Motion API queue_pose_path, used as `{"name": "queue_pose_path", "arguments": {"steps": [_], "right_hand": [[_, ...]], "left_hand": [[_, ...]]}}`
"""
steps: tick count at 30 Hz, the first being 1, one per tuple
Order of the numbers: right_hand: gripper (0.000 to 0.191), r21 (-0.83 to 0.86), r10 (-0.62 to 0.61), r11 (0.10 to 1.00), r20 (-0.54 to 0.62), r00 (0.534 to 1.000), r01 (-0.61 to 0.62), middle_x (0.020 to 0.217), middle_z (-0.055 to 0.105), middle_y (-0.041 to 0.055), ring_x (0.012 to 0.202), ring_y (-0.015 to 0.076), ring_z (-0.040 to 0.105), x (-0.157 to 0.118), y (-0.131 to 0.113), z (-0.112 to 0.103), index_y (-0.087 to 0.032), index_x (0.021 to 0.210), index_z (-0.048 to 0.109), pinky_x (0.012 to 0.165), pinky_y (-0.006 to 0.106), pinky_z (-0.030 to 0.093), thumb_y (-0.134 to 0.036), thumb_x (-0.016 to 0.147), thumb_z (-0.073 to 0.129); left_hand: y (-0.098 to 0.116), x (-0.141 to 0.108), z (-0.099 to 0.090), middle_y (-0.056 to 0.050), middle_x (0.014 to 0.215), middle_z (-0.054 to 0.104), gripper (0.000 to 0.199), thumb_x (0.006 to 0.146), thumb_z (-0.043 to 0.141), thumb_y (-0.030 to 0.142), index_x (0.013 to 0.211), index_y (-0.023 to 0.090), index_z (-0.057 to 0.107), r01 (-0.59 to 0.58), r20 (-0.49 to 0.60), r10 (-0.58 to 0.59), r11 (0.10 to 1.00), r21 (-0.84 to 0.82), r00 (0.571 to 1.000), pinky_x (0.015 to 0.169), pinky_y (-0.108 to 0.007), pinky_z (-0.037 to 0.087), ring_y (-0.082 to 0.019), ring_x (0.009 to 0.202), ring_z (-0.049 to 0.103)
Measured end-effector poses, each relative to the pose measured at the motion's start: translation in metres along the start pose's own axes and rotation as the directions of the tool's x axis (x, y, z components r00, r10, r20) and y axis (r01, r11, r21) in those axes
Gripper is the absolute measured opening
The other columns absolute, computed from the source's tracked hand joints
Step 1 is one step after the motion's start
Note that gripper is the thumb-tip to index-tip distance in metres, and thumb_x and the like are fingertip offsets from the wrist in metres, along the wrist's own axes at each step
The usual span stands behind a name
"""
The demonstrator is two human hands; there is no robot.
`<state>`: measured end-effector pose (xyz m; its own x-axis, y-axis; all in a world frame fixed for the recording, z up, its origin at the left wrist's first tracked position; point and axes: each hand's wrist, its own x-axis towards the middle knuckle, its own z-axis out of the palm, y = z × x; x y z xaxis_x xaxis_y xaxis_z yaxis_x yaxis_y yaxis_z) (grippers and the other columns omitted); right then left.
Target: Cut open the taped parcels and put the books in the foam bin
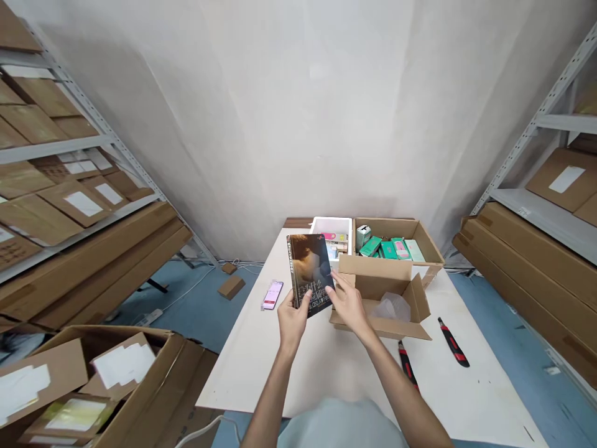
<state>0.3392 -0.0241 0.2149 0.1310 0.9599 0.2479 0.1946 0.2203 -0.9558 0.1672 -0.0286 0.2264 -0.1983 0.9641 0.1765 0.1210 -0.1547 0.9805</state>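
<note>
Held up over the table is a dark-covered book with a figure and pale lettering on its front. My left hand grips its lower left corner, thumb across the cover. At the lower right edge, my right hand has its thumb and fingers against the book. Just right of the book, an open cardboard box holds a crumpled piece of clear plastic. A phone with a lit screen lies on the table to the left.
Behind stand a white bin with small packages and a larger carton with green boxes. Two red-black utility knives lie on the white table at right. A big carton sits lower left; loaded shelves flank both sides.
</note>
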Motion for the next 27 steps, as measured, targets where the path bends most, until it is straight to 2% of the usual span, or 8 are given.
{"name": "queue_pose_path", "arguments": {"steps": [3,8,10,12,14,19,24,27], "right_hand": [[0.077,0.046,0.002,0.999,0.047,0.999,-0.005,0.155,0.075,0.0166,0.138,0.0391,0.075,-0.006,-0.018,0.019,-0.025,0.154,0.074,0.115,0.054,0.065,-0.070,0.093,0.081],[0.062,0.075,0.057,0.996,-0.222,0.973,-0.042,0.104,0.087,0.0152,0.104,0.0368,0.082,0.009,-0.031,0.011,-0.019,0.109,0.083,0.101,0.052,0.067,-0.078,0.097,0.067],[0.064,0.173,0.079,0.984,-0.200,0.976,-0.044,0.105,0.088,0.0145,0.103,0.0362,0.082,0.016,-0.030,-0.010,-0.019,0.102,0.083,0.100,0.051,0.067,-0.081,0.091,0.073],[0.067,0.317,0.147,0.942,-0.090,0.985,-0.111,0.111,0.088,0.0140,0.105,0.0366,0.083,0.017,-0.030,-0.032,-0.019,0.105,0.084,0.100,0.051,0.068,-0.082,0.081,0.085],[0.072,0.445,0.225,0.869,0.030,0.974,-0.214,0.114,0.089,0.0137,0.105,0.0373,0.083,0.013,-0.032,-0.051,-0.020,0.111,0.084,0.098,0.052,0.070,-0.082,0.074,0.092],[0.072,0.515,0.274,0.799,0.148,0.950,-0.310,0.111,0.089,0.0126,0.107,0.0388,0.085,-0.004,-0.039,-0.064,-0.020,0.111,0.084,0.097,0.052,0.072,-0.078,0.070,0.099],[0.072,0.453,0.262,0.844,0.116,0.958,-0.286,0.118,0.089,0.0123,0.111,0.0383,0.084,-0.002,-0.036,-0.057,-0.020,0.117,0.083,0.098,0.051,0.071,-0.078,0.076,0.095],[0.070,0.340,0.151,0.930,-0.004,0.989,-0.141,0.134,0.085,0.0129,0.129,0.0380,0.078,0.005,-0.030,-0.053,-0.022,0.126,0.082,0.116,0.054,0.064,-0.076,0.082,0.091]], "left_hand": [[0.001,-0.015,0.014,-0.010,0.126,0.088,0.038,0.095,0.079,0.051,0.125,0.029,0.086,-0.116,0.046,0.112,0.989,0.094,0.993,0.112,-0.051,0.064,-0.038,0.122,0.082],[-0.008,-0.025,0.022,-0.013,0.165,0.068,0.065,0.086,0.090,0.043,0.149,0.030,0.079,-0.375,0.359,0.331,0.925,0.059,0.873,0.138,-0.057,0.043,-0.040,0.162,0.057],[-0.009,-0.016,0.017,-0.015,0.173,0.060,0.073,0.089,0.090,0.050,0.157,0.028,0.073,-0.332,0.347,0.303,0.943,0.027,0.888,0.140,-0.059,0.039,-0.039,0.167,0.050],[-0.007,-0.004,0.008,-0.018,0.178,0.054,0.082,0.090,0.089,0.059,0.162,0.026,0.067,-0.214,0.195,0.212,0.977,-0.011,0.958,0.140,-0.059,0.038,-0.039,0.168,0.048],[-0.002,0.007,-0.002,-0.020,0.175,0.056,0.092,0.084,0.092,0.068,0.161,0.024,0.067,-0.075,0.129,0.088,0.992,-0.102,0.988,0.136,-0.058,0.045,-0.042,0.164,0.053],[0.016,0.012,-0.015,-0.016,0.125,0.086,0.076,0.079,0.092,0.078,0.124,0.018,0.086,0.173,0.450,-0.061,0.962,-0.212,0.891,0.099,-0.046,0.067,-0.039,0.118,0.082],[0.025,0.003,-0.010,-0.010,0.101,0.086,0.069,0.075,0.095,0.079,0.108,0.018,0.087,0.215,0.408,-0.101,0.945,-0.246,0.908,0.085,-0.040,0.065,-0.031,0.093,0.081],[0.025,0.004,-0.009,-0.008,0.097,0.085,0.066,0.076,0.095,0.076,0.107,0.019,0.087,0.204,0.359,-0.109,0.949,-0.239,0.927,0.082,-0.038,0.065,-0.030,0.089,0.080]]}}
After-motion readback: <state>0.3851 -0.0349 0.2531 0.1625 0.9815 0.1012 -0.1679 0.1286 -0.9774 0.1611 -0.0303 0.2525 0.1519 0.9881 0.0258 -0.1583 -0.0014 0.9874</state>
